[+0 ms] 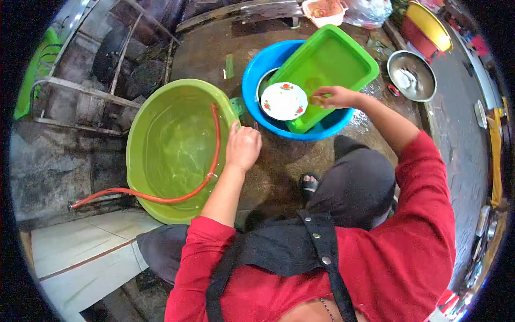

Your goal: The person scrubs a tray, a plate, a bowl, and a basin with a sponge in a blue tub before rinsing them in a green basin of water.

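At the right rim of a large yellow-green basin (140, 121), my left hand (244, 146) is closed over the edge. An orange hose (213, 155) curves through this basin, which has clear water in it. My right hand (337, 98) pinches a small yellowish piece (317, 100) that looks like a sponge. Just left of those fingertips lies a white plate with red flowers (284, 101), over a blue tub (257, 67). A bright green rectangular tray (335, 59) leans in the same tub, partly behind my right hand.
A steel bowl (412, 76) sits to the right, with yellow and red basins (429, 29) beyond it. At the back are a pale pink container (324, 13) and plastic bags (370, 12). A metal rack (88, 91) lines the left wall. The floor is wet.
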Demonstrator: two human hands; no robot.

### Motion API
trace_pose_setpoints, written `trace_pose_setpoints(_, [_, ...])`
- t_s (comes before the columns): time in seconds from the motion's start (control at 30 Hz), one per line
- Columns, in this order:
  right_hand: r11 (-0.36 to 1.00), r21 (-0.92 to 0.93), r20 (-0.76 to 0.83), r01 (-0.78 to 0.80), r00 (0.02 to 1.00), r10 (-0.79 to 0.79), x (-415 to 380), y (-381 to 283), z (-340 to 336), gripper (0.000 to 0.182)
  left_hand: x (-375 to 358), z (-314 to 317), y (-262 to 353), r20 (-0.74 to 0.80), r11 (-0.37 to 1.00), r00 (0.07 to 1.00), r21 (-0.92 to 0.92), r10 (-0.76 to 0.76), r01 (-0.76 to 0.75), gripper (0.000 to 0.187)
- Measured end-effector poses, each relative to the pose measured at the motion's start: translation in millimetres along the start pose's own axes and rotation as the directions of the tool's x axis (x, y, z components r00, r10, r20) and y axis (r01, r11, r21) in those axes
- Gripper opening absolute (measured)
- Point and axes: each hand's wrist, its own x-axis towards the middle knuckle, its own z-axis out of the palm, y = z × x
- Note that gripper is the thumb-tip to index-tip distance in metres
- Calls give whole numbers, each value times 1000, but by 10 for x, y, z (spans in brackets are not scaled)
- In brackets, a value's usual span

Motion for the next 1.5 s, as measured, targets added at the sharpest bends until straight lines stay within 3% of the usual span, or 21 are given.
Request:
trace_pose_setpoints(0.07, [932, -289, 20, 217, 975, -221, 602, 55, 216, 42, 4, 9, -7, -2, 1000, 1000, -6, -6, 6, 10])
trace_pose_setpoints(0.1, [883, -408, 115, 232, 973, -202, 868, 39, 343, 41, 17, 8, -7, -4, 1000, 1000, -21, 2, -2, 10])
trace_pose_setpoints(0.2, [782, -599, 150, 173, 983, -103, 1310, 239, 831, 39, 62, -39, -6, 30, 1000, 1000, -12, -3, 4, 6])
trace_pose_setpoints(0.3, [596, -738, 57, 317, 909, -412, 1020, 310, 1006, 52, 50, 8, -38, 26, 999, 1000, -39, -11, 12, 6])
trace_pose_setpoints(0.5, [453, -835, 63, 312, 872, -485, 1190, 426, 1042, 42, 100, -41, -5, 63, 996, 997, -77, -39, 44, 7])
trace_pose_setpoints(0.7, [472, -817, 44, 333, 851, -524, 1359, 134, 996, 23, 89, -80, -11, 98, 995, 994, -86, -38, 47, 6])
trace_pose_setpoints(0.73, [462, -819, 51, 341, 845, -533, 1360, 49, 960, 23, 89, -61, -16, 62, 994, 997, -104, -37, 44, 5])
trace_pose_setpoints(0.8, [658, -687, -13, 308, 900, -435, 1291, -144, 865, 22, 89, -76, -26, 0, 986, 999, -160, -53, 52, 9])
trace_pose_setpoints(0.83, [650, -691, -1, 316, 899, -438, 1243, -188, 856, 22, 87, -77, -26, -5, 985, 998, -161, -65, 63, 9])
trace_pose_setpoints(0.9, [686, -678, -77, 263, 903, -422, 1210, -272, 842, 18, 134, -132, -66, -259, 968, 961, -248, -95, 29, 15])
trace_pose_setpoints(0.93, [691, -660, -57, 295, 897, -437, 1194, -276, 842, 19, 118, -186, -108, -278, 965, 946, -240, -169, 102, 20])
trace_pose_setpoints(1.03, [670, -688, -22, 280, 914, -405, 1114, -236, 939, 23, 27, -119, -370, -417, 810, 712, -444, -565, 382, 20])
trace_pose_setpoints(1.1, [637, -708, 24, 304, 912, -409, 1017, -200, 944, 20, -137, 117, -731, -446, 699, 539, -493, -714, 519, 22])
trace_pose_setpoints(1.17, [555, -724, 110, 409, 863, -493, 943, -136, 974, 15, -321, 514, -1290, -98, 244, 250, -710, -963, 661, 27])
trace_pose_setpoints(1.2, [526, -753, 105, 395, 862, -496, 895, -143, 979, 12, -409, 573, -1462, -87, 243, 259, -708, -962, 663, 27])
trace_pose_setpoints(1.23, [533, -754, 94, 385, 866, -492, 872, -149, 978, 12, -448, 588, -1634, 310, -209, 184, -881, -933, 424, 30])
trace_pose_setpoints(1.27, [519, -749, 122, 413, 855, -505, 863, -155, 950, 12, -392, 590, -1728, 653, -642, 238, -755, -719, 131, 33])
trace_pose_setpoints(1.3, [506, -740, 153, 443, 843, -515, 852, -144, 949, 12, -289, 491, -1669, 655, -642, 245, -753, -715, 142, 33])
trace_pose_setpoints(1.33, [515, -739, 143, 434, 848, -510, 854, -133, 953, 12, -198, 393, -1611, 618, -742, 605, -667, -503, 65, 35])
trace_pose_setpoints(1.37, [516, -741, 130, 430, 845, -518, 876, -109, 957, 11, -75, 251, -1502, 435, -839, 869, -543, -237, 44, 37])
trace_pose_setpoints(1.5, [570, -710, 82, 414, 852, -517, 868, -198, 978, 12, 502, -2, -825, 432, -688, 894, -684, -116, 241, 41])
